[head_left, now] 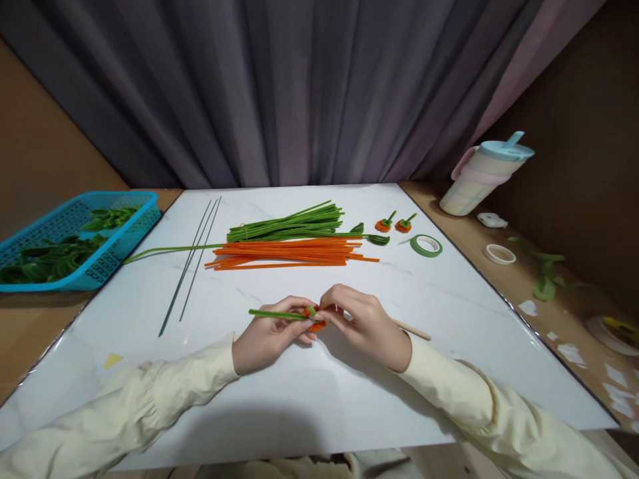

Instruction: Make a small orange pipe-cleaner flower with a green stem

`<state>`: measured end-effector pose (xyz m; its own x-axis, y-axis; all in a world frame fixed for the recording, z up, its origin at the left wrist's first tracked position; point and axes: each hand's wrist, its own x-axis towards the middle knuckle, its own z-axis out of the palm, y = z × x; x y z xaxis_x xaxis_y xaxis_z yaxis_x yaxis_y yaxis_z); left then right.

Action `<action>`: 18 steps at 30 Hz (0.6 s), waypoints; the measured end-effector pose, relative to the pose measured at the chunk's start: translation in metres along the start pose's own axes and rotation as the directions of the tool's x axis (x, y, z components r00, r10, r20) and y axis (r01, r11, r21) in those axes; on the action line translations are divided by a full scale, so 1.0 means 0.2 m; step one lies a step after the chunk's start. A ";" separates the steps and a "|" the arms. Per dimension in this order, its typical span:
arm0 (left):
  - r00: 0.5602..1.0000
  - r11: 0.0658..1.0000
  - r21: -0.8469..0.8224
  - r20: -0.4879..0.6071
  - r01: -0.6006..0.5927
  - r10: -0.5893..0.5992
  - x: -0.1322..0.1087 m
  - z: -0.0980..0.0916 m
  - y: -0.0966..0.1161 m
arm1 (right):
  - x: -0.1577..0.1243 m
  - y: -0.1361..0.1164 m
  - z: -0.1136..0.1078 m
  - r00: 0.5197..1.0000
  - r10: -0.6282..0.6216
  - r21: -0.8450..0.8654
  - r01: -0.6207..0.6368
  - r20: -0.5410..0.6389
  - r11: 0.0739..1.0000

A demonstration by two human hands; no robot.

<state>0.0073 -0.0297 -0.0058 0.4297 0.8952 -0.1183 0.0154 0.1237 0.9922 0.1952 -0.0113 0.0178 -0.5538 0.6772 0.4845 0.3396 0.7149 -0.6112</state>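
Left hand: thumb and fingers close on an orange-and-green fuzzy piece; this hand (269,340) covers part of it.
Orange-and-green fuzzy piece: between both hands (317,326), above the desk (474,299); its full shape is hidden by fingers.
Green stem: juts from the piece (272,314) over the left hand; its inner end is hard to trace.
Right hand: thumb and index finger meet at the piece's edge; I cannot tell whether this hand (368,324) pinches or only touches it.
Wooden stick: just beside the right wrist, which hides one end (415,330).
Orange chenille stems: beyond both hands, in a loose heap (289,254), overlapping too much to count.
Green chenille stems: farther beyond the hands, bundled (292,223); one long stem runs left, partly behind the orange heap.
Dark wires: beyond the left hand, to its left (183,276); two nearly merge.
Blue basket: well left of the left hand (102,266), cut off by the frame; its green loops blur together.
Tape roll: far right of the right hand (606,338), blurred and cropped.
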 end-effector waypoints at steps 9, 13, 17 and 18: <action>0.998 0.998 -0.031 0.029 -0.060 0.061 -0.01 -0.01 0.00 | 0.01 0.00 -0.07 0.956 0.042 -0.188 0.014 0.291 0.982; 0.998 0.998 -0.021 0.029 -0.056 0.057 -0.01 -0.01 -0.01 | 0.01 -0.03 -0.06 0.909 0.065 -0.408 0.121 0.413 0.905; 0.998 0.998 -0.060 0.048 -0.027 0.030 -0.01 -0.01 -0.01 | 0.01 -0.02 -0.05 0.890 0.026 -0.476 0.218 0.454 0.852; 0.998 0.997 -0.071 0.051 -0.023 0.027 0.00 -0.01 -0.01 | 0.01 -0.02 -0.05 0.894 0.016 -0.477 0.223 0.448 0.850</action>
<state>0.0043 -0.0297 -0.0080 0.4756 0.8751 -0.0894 -0.0584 0.1328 0.9894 0.2011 -0.0108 0.0267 -0.8300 0.5393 0.1427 0.5276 0.8419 -0.1129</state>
